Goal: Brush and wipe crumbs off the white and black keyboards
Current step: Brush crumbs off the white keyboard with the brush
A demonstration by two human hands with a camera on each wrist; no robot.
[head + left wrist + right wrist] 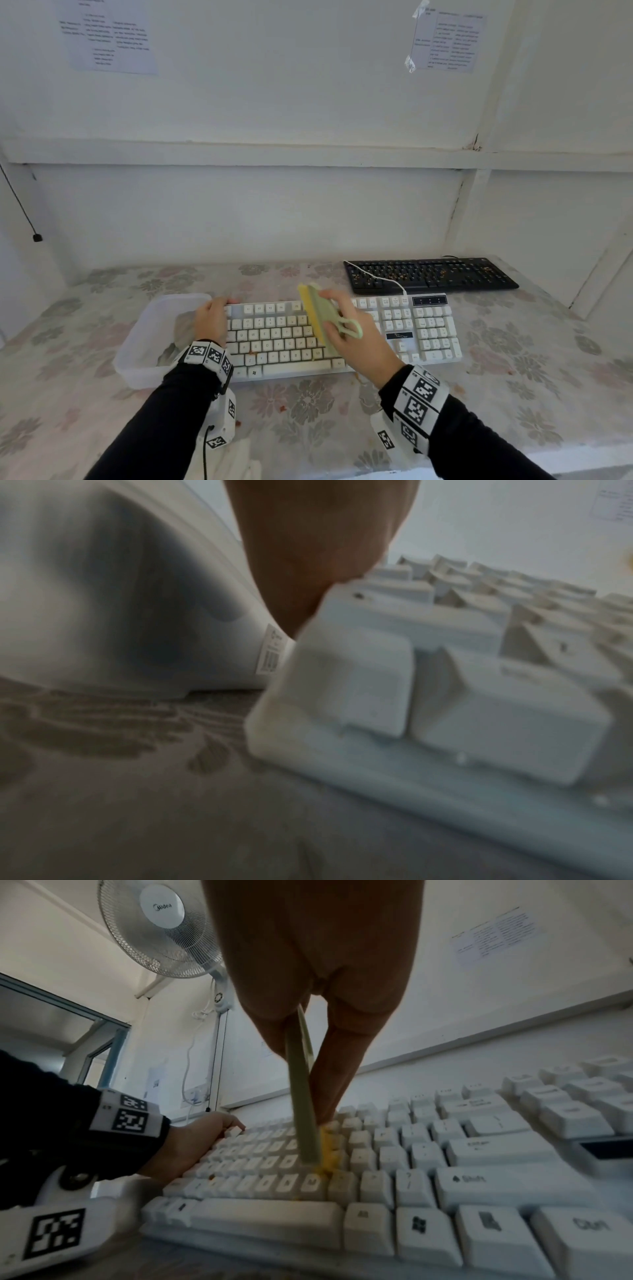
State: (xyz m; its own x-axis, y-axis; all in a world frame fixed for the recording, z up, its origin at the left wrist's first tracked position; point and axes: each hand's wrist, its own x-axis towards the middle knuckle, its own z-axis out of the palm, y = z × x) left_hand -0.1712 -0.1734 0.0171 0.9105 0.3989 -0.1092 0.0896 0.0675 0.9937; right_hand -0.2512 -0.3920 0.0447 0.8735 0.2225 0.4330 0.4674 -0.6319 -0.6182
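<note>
Head view shows us steadying the white keyboard (342,337) on the worktop (513,394) with our left hand (211,320) curled over its far-left corner, while the black keyboard (430,275) waits behind, crumbed. Our right hand (356,337) pinches the brush (320,313), bristles among the middle keys; only the right wrist view shows a wall fan (161,928).

Right hand (356,329) holds brush (320,317) over white keyboard (342,334) centre; left hand (212,320) apparently grips its left end.
</note>
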